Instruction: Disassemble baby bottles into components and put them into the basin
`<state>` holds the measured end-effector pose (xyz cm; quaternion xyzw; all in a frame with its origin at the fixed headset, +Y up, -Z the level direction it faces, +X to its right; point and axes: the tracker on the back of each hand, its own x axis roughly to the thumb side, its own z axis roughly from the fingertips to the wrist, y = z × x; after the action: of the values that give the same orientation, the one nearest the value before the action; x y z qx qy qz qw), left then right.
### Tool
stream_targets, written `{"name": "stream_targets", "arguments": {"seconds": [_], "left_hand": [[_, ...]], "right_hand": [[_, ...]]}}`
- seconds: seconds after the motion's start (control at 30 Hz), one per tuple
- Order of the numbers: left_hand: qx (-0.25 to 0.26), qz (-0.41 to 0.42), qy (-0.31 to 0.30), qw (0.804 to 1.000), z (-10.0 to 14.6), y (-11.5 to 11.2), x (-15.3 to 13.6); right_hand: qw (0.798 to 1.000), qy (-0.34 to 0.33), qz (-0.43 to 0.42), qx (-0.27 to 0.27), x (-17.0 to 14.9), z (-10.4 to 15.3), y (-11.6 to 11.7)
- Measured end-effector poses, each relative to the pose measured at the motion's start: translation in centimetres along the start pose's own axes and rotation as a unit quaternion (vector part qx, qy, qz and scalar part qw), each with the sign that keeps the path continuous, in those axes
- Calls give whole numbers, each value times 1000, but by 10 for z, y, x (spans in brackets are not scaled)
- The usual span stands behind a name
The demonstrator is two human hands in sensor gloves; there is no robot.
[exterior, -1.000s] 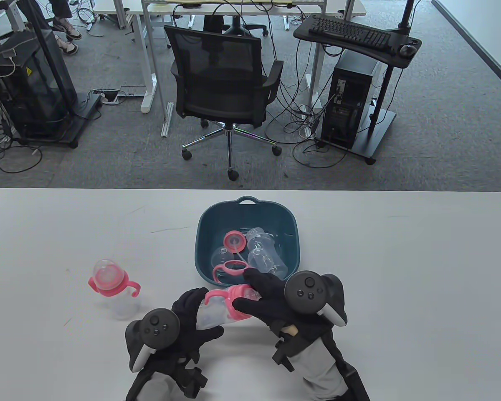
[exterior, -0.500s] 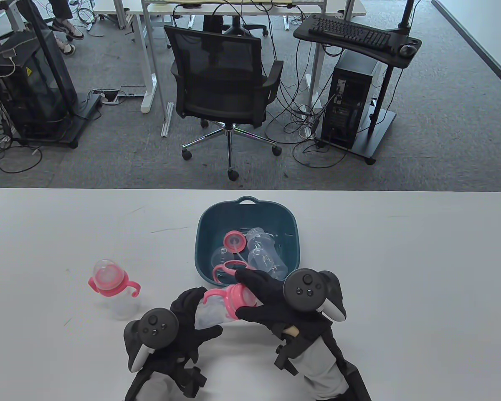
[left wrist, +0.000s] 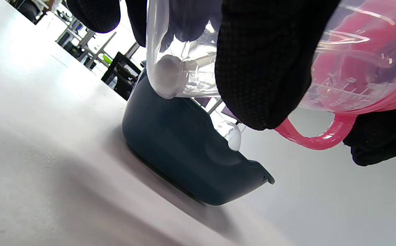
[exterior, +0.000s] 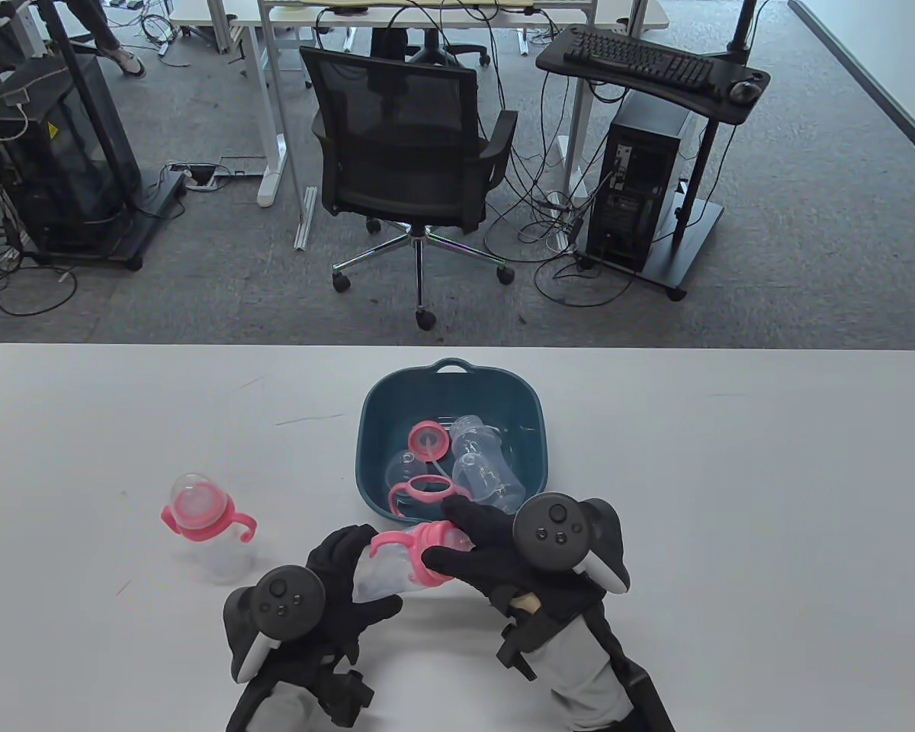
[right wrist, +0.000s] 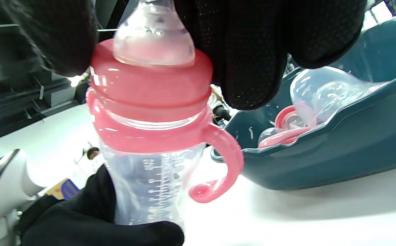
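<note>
A clear baby bottle (exterior: 385, 573) with a pink collar (exterior: 425, 549) and pink handles lies tilted just above the table, in front of the teal basin (exterior: 367, 435). My left hand (exterior: 366, 576) grips its clear body (left wrist: 184, 51). My right hand (exterior: 446, 536) grips the pink collar (right wrist: 150, 89) around the teat, with its fingers (right wrist: 246, 51) curled over the top. The basin (right wrist: 338, 153) holds two clear bottle bodies, a pink collar, a pink handle ring and a clear cap. A second assembled bottle (exterior: 202, 526) stands at the left.
The basin (left wrist: 184, 153) sits directly behind the held bottle, its near wall a few centimetres away. Beyond the table's far edge stand an office chair (exterior: 408, 149) and a computer tower (exterior: 640, 183).
Both hands and the bottle have drifted slightly left, and my right hand has turned a little around the collar. The grips are the same.
</note>
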<state>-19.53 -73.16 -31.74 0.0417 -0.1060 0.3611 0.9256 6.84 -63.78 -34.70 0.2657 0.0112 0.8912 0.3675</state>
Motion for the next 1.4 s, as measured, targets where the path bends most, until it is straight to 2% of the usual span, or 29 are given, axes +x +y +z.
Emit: {"name": "stream_targets", "arguments": {"seconds": [0.33, 0.43, 0.6, 0.77, 1.07, 1.3, 1.4], "left_hand": [[0, 2, 4, 1000, -1, 1, -1], [1, 2, 0, 1000, -1, 1, 0], [1, -10, -4, 1000, 0, 1, 3], [4, -23, -12, 1000, 0, 1, 5], [2, -17, -3, 1000, 0, 1, 1], [1, -13, 1, 1000, 0, 2, 0], [2, -12, -3, 1000, 0, 2, 2]], "right_hand": [[999, -20, -14, 38, 2, 0, -1], [1000, -15, -9, 21, 1, 1, -3], [999, 10, 9, -42, -2, 4, -8], [999, 32, 27, -5, -2, 2, -3], [999, -6, -22, 30, 0, -1, 1], [999, -12, -30, 42, 0, -1, 1], [999, -5, -25, 18, -1, 1, -2]]}}
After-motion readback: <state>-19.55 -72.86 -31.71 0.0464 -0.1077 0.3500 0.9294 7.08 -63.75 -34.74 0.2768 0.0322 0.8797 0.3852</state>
